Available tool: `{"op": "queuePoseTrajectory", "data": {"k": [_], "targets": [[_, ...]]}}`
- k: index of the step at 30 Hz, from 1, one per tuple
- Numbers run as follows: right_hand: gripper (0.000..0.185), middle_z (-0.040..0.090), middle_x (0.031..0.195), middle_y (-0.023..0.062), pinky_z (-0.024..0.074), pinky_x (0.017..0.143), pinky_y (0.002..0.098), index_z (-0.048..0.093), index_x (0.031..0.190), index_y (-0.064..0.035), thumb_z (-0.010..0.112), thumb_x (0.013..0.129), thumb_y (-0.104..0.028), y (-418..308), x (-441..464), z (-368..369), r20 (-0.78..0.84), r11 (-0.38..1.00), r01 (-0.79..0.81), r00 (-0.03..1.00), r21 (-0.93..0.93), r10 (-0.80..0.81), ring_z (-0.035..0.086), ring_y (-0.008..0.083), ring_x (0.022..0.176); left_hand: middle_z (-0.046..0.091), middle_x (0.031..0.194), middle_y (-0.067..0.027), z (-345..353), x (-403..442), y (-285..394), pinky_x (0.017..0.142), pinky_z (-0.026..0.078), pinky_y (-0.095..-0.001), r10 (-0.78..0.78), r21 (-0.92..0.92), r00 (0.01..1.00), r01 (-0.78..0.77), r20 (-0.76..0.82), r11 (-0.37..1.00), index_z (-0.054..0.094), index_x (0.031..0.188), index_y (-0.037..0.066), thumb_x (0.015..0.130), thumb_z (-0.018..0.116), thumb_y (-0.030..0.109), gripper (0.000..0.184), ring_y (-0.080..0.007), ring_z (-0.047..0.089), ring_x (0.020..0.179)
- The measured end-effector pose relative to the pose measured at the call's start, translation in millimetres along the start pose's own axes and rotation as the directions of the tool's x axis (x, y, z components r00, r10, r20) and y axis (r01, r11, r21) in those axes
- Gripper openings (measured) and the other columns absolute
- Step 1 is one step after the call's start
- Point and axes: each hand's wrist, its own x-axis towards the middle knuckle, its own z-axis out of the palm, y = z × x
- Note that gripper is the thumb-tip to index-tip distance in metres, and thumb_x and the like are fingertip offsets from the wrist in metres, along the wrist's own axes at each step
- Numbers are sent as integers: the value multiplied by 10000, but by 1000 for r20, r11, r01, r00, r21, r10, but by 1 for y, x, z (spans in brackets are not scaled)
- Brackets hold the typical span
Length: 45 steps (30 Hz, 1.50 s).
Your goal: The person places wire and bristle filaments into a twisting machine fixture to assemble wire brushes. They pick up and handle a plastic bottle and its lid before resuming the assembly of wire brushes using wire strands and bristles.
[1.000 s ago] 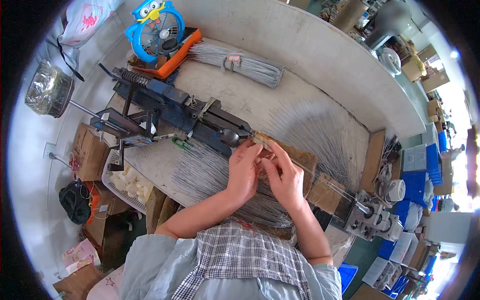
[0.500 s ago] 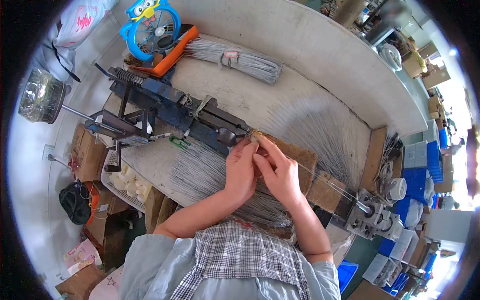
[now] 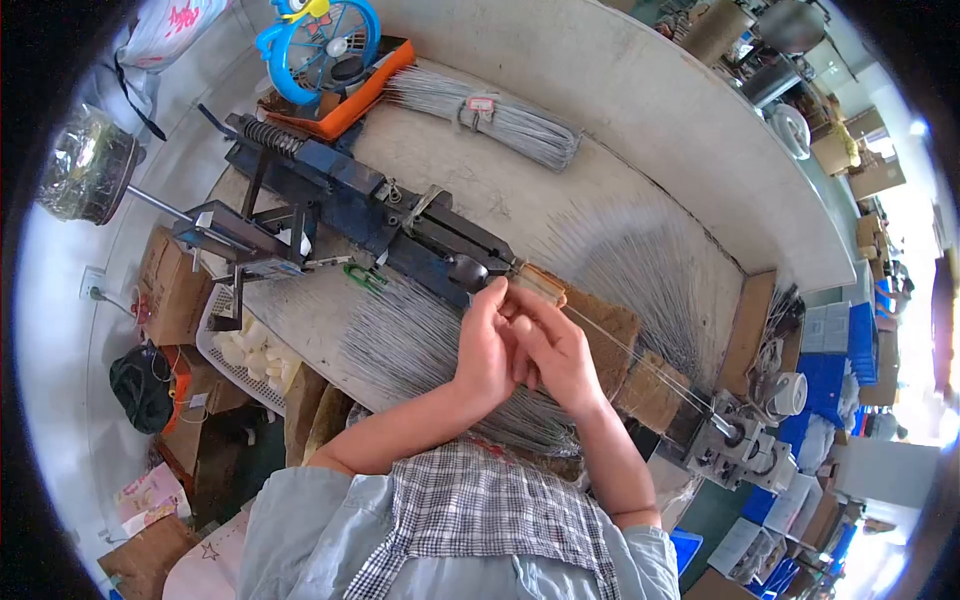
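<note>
My left hand [image 3: 486, 345] is closed in a pinch, its fingertips just below the dark rounded knob [image 3: 467, 271] of the long metal bench fixture [image 3: 350, 205]. My right hand [image 3: 558, 355] meets it, fingers curled and fingertips touching those of the left. Whatever they pinch is too small or hidden to make out. Beyond the fingers, thin strands [image 3: 640, 357] stretch over brown padded blocks [image 3: 600, 325] to a metal spindle [image 3: 733, 425] at the right. Loose thin grey wires [image 3: 400, 340] lie under and beside my left wrist.
A fan of wires [image 3: 640, 270] and a tied wire bundle [image 3: 520, 125] lie on the bench behind the fixture. At the back left, a blue toy-like fan [image 3: 320, 50] stands by an orange tray [image 3: 385, 80]. A white basket [image 3: 225, 350] with pale pieces sits at the left edge.
Both hands have drawn slightly down, away from the fixture's end, uncovering a light wooden piece there. They stay together. The whole view has also shifted a little.
</note>
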Motion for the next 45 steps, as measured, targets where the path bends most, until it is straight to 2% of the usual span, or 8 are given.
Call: {"op": "queuePoseTrajectory", "data": {"k": [2,7,10,22,35,38,42,45], "targets": [[395,641,756,30,431,469,223,512,1342,-62,538,978,-212,2,5,2,-29,995,10,1000,99,-7,548,63,528,637,1058,-150,-7,-1,2,842,501,-322,-40,-3,996,41,80,999,538,1135,-1,982,366,406,468,-220,626,949],[415,632,729,12,436,482,217,499,1355,-53,557,958,-162,-6,-10,-1,-76,995,72,994,-65,-77,545,53,541,663,979,-123,45,5,-6,599,496,-247,158,195,890,-80,-427,978,554,1084,6,995,368,334,388,-169,639,780],[440,636,738,15,445,498,222,498,1360,-62,586,937,-145,-2,-15,-10,-167,986,60,982,-153,-86,541,51,541,650,936,-111,48,12,-13,536,505,-268,299,257,832,-196,-468,946,573,1034,-13,981,455,235,280,-146,625,748],[409,643,721,35,470,530,239,544,1322,-85,611,923,-145,-3,-16,-10,-232,943,91,958,-320,-171,564,67,552,639,945,-92,37,9,-17,695,514,-260,315,350,856,-171,-410,921,575,1072,-22,953,533,145,209,-144,629,846],[290,628,675,61,483,529,276,638,1177,-45,636,900,-133,0,-21,-6,-197,959,131,963,-250,-183,579,112,552,613,1086,-159,33,9,-10,939,474,-368,234,240,902,-152,-364,959,521,1149,-28,1000,363,328,417,-246,598,1022],[317,645,730,65,500,592,321,657,1131,-46,691,821,-103,-9,-23,-21,-91,460,351,708,-816,-701,603,202,620,583,1114,-165,41,12,-11,974,462,-397,277,234,882,-198,-382,952,497,1176,-34,1007,350,366,459,-264,577,1065],[224,631,842,28,433,784,374,689,958,-89,714,737,-113,-17,-22,-33,-82,244,135,701,-960,-709,572,235,883,560,1148,-164,43,9,-8,1024,432,-412,266,233,884,-186,-385,954,477,1206,-33,1013,329,449,540,-277,557,1104],[182,617,823,16,410,792,373,680,918,-100,704,739,-122,-7,-21,-34,-80,286,166,725,-944,-684,556,227,906,551,1173,-165,47,7,-4,1035,421,-416,248,249,898,-162,-365,955,473,1218,-31,1013,311,478,572,-281,546,1127]]}}
